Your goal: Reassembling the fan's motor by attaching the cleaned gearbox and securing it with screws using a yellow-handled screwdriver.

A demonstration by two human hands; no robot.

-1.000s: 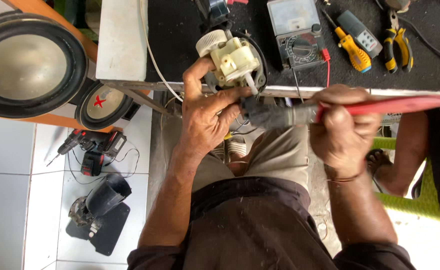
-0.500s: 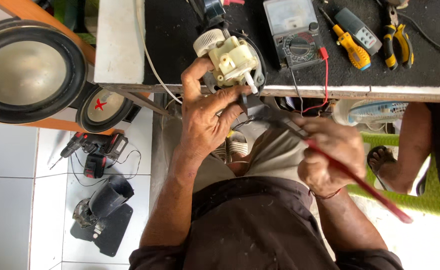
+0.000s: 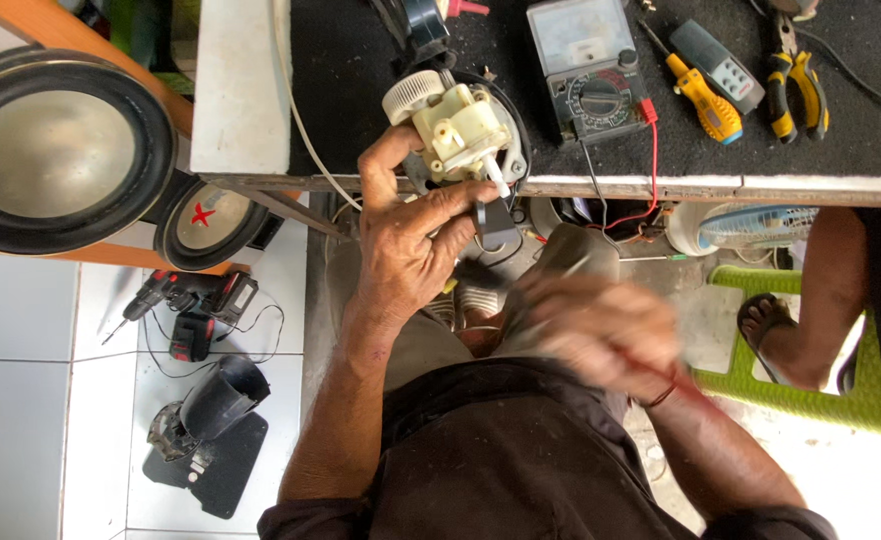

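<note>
The person's left hand [image 3: 411, 245] is gripping a cream plastic motor unit [image 3: 458, 130] at the edge of the dark workbench [image 3: 361, 90], fingers closing around its lower side. The right hand [image 3: 601, 335] is appearing blurred below, its contents indistinct. An analogue multimeter [image 3: 589, 70], a yellow screwdriver [image 3: 701, 100] and pliers [image 3: 796, 85] are lying on the bench.

Cream gearbox [image 3: 458, 132] at the bench edge
Boxy plastic housing; ribbed white wheel at its upper left; white shaft pointing down; held off the benchtop.
</note>
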